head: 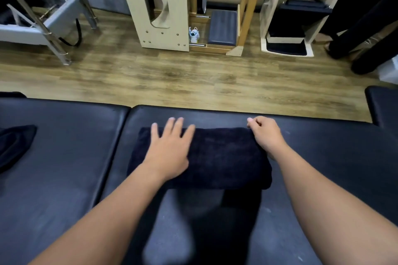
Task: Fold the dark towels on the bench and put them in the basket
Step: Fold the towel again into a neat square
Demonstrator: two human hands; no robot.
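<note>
While my left hand (170,146) lies flat with straight fingers on the folded towel (215,157), my right hand (266,134) pinches its far right corner. I count two towels: this one mid-bench (323,168), a second towel (15,144) at the left edge. Bare padding surrounds both.

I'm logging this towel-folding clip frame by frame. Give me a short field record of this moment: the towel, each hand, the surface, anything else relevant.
towel in work: dark towel, folded into a thick rectangle, lying flat
surface: black padded bench
left hand: fingers spread, pressing flat on the towel's left part
right hand: fingers curled, its grip at the towel's far right corner
other towel: second dark towel at the bench's left edge, partly out of frame
basket: not in view
</note>
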